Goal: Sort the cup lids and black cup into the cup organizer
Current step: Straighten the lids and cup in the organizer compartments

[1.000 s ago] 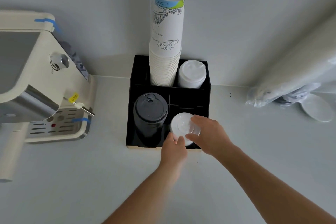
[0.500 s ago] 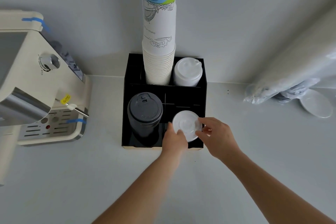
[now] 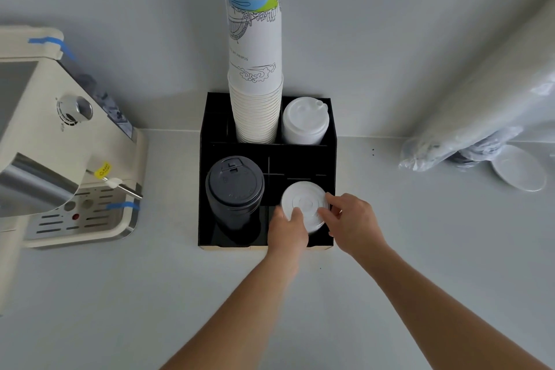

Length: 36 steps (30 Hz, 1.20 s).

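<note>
The white lid stack [image 3: 304, 206] sits in the front-right compartment of the black organizer [image 3: 207, 159]. Your left hand [image 3: 287, 231] grips its edge at seven o'clock, and your right hand [image 3: 351, 221] pinches its rim at three o'clock. At nine o'clock of the stack, the black cup [image 3: 235, 195] stands upright in the front-left compartment.

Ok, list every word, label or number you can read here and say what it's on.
"Statue of" on the top paper cup, printed upside down; the rest is cut off.
Yellow tag on the coffee machine: print too small to read.
Black cup lid: embossed marks, unreadable.
White lids: no readable text.
</note>
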Available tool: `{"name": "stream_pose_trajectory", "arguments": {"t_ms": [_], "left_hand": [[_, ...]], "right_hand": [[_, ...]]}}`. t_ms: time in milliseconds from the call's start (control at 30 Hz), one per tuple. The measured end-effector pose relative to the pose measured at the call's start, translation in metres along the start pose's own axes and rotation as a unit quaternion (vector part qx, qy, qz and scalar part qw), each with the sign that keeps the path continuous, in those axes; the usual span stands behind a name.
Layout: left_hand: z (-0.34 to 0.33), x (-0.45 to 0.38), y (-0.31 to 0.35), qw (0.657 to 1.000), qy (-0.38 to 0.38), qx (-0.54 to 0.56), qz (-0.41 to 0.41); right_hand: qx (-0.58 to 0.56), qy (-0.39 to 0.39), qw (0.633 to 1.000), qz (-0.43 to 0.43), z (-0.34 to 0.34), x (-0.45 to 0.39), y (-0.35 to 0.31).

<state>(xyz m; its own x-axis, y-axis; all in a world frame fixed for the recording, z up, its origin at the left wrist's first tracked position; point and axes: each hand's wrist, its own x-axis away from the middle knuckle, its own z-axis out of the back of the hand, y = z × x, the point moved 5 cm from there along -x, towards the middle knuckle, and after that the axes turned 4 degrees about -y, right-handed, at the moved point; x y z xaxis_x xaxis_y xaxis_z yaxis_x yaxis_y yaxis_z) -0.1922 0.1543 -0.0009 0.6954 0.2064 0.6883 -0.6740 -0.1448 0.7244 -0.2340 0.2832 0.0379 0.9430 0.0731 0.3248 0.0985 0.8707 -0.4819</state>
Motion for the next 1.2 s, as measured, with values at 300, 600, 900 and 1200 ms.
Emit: {"name": "stream_pose_trajectory", "arguments": {"t_ms": [300, 600, 900, 1200], "left_hand": [[0.001, -0.002, 0.004, 1.000, -0.003, 0.008, 0.006], [0.011, 0.014, 0.003, 0.998, -0.024, 0.051, 0.029], [0.051, 0.051, -0.005, 0.989, -0.137, 0.045, -0.035], [0.135, 0.058, 0.007, 0.994, 0.004, 0.067, -0.085]], "right_hand": [[0.024, -0.037, 0.999, 0.003, 0.004, 0.001, -0.003], [-0.054, -0.018, 0.998, -0.028, 0.016, 0.012, -0.005], [-0.099, 0.034, 0.994, 0.010, 0.049, 0.024, -0.045], [-0.193, -0.101, 0.974, 0.064, 0.018, 0.009, -0.112]]}}
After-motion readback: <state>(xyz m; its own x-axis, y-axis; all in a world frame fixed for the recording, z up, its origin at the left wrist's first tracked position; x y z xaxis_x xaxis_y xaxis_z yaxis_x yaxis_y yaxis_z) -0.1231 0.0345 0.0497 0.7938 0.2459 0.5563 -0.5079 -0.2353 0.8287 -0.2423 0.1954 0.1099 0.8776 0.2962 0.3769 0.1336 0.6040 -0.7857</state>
